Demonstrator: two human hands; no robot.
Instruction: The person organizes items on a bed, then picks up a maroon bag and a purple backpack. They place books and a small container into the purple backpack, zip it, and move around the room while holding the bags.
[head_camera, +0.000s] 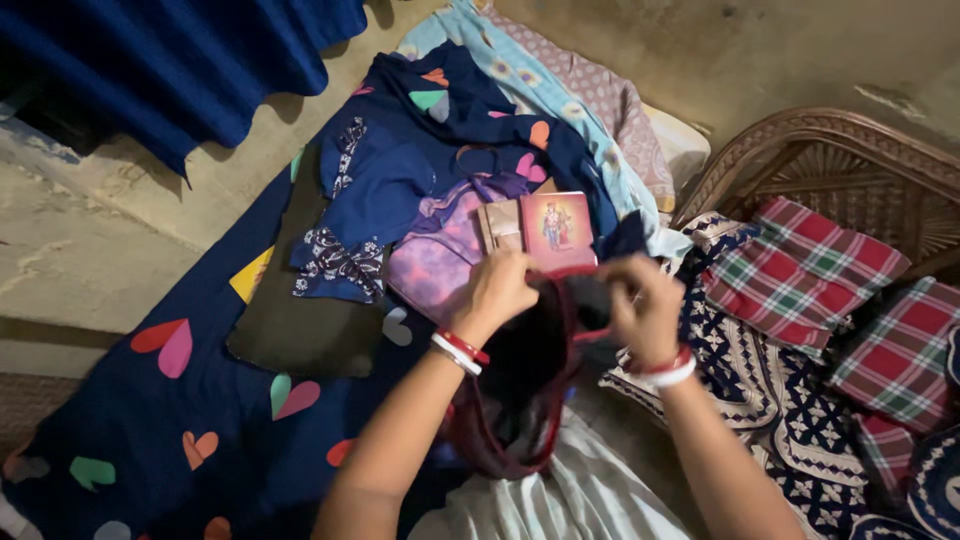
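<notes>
My left hand grips one side of the mouth of a dark bag with red trim that hangs in front of me. On the opposite side my right hand pinches the red edge of the same bag. Both wrists wear red and white bangles. A small pink book with a picture on its cover lies just beyond my hands, on a heap of clothes. A brown wallet-like thing lies beside it.
A navy sheet with coloured hearts covers the bed. Navy printed clothes, a purple cloth and a dark rectangular cloth are piled on it. Checked cushions sit on a cane chair at right.
</notes>
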